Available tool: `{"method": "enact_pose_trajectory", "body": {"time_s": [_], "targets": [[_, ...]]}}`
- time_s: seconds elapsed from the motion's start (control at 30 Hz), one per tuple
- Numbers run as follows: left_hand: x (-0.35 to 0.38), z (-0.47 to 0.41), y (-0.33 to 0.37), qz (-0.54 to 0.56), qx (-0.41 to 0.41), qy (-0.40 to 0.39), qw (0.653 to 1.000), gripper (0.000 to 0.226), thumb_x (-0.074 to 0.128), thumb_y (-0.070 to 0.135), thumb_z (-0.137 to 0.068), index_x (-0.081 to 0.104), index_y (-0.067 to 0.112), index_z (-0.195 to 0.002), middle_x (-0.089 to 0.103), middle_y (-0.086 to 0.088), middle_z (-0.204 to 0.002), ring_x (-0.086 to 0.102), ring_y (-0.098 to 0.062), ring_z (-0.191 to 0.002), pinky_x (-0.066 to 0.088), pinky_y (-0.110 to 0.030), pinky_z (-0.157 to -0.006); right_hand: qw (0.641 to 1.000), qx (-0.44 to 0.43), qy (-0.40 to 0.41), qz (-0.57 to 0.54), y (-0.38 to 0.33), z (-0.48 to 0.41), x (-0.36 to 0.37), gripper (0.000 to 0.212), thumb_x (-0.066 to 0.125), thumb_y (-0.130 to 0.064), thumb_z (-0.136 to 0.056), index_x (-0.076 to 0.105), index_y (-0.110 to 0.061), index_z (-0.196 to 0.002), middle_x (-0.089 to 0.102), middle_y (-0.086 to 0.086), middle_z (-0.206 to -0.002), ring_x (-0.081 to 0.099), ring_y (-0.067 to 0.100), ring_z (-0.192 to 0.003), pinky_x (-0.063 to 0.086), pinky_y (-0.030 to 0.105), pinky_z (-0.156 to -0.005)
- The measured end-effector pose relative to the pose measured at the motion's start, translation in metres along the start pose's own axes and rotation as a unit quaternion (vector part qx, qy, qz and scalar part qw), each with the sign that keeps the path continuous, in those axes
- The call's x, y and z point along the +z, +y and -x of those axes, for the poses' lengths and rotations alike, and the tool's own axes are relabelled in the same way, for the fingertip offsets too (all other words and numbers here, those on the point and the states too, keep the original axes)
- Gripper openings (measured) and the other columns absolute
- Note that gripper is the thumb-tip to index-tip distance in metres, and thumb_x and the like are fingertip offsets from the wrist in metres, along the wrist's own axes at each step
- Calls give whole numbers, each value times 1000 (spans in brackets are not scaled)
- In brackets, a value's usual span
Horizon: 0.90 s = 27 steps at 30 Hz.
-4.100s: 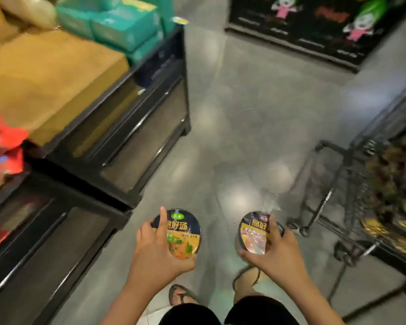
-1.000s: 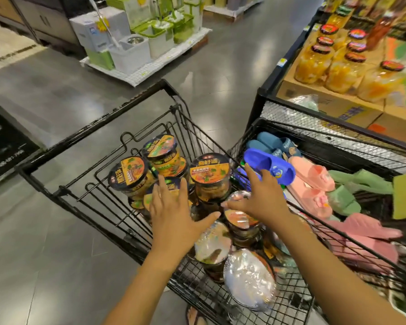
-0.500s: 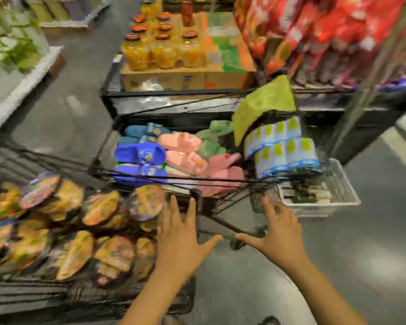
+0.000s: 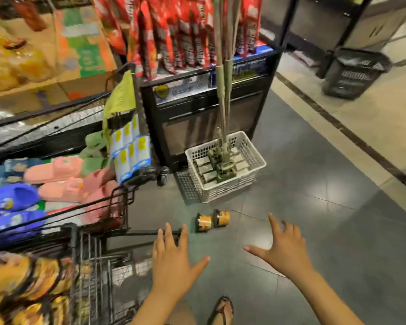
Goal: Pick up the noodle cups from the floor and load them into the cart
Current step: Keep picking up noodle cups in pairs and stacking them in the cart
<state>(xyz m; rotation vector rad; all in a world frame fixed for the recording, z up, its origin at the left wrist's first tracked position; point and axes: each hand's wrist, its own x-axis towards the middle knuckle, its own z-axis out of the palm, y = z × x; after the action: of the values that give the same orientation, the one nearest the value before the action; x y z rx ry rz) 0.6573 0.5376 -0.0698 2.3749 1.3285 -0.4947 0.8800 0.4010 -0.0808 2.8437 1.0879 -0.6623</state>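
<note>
The grey tiled floor (image 4: 326, 207) fills the right half of your view. The wire cart (image 4: 87, 266) stands at your lower left, and the loaded noodle cups (image 4: 21, 282) inside it show only as a yellow and black blur. Beyond the cart is a bin of slippers (image 4: 56, 184), and past that a black display stand (image 4: 209, 109) hung with red packets. A white plastic basket (image 4: 251, 174) sits on the floor against the foot of that stand.

Your left hand (image 4: 171, 261) is spread, fingers straight and thumb out to the side, holding nothing, just beside the cart's front corner. Your right hand (image 4: 284, 249) is likewise splayed and empty, well apart from the left.

The first noodle cup (image 4: 203, 222) and the second noodle cup (image 4: 221, 218) rest on the floor side by side, touching or nearly so, apparently on their sides. They lie ahead of both hands, between the white basket and your fingertips, over the gap between your hands and closer to the left one. Neither hand touches them.
</note>
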Motion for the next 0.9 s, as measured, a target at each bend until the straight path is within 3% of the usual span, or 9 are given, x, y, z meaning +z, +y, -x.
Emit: {"method": "enact_pose_trajectory", "body": {"time_s": [0.2,0.33,0.73,0.8,0.9], "targets": [[-4,-53,25,-14,-4,-19,1000,102,33,85,-77,-7,30,-153,-9,-16,-161,-6,-36,-147,8,-45,-118,999,36,-21,-31,20,-43,-8,126,30,-99,-49,9,-31,-153,28,13,-151,23,31,-139,32,42,-109],[-11,-96,40,-24,-6,-36,999,102,33,83,-79,-7,27,-154,-9,-17,-160,-6,-37,-147,9,-45,-118,999,34,-29,-27,25,-78,-17,136,12,-104,-37,10,-31,-152,27,14,-152,21,32,-140,33,44,-109],[-12,-178,124,-31,-5,-84,996,102,32,83,-79,-7,26,-154,-10,-18,-160,-6,-38,-147,9,-46,-118,998,4,-56,-9,68,-174,-68,141,2,-103,-34,6,-29,-153,25,14,-153,20,32,-140,30,43,-109],[-7,-187,137,-21,-25,-77,997,101,32,83,-80,-6,27,-154,-9,-19,-160,-6,-39,-147,8,-46,-119,997,-22,-69,3,78,-195,-73,136,7,-102,-39,6,-29,-153,26,12,-152,22,32,-139,30,42,-108],[4,-200,156,-6,-71,-65,995,101,31,83,-80,-6,26,-154,-9,-19,-160,-6,-38,-147,6,-45,-119,992,-78,-102,19,92,-230,-76,121,34,-96,-58,7,-28,-153,24,12,-152,20,31,-139,27,40,-110]]}}
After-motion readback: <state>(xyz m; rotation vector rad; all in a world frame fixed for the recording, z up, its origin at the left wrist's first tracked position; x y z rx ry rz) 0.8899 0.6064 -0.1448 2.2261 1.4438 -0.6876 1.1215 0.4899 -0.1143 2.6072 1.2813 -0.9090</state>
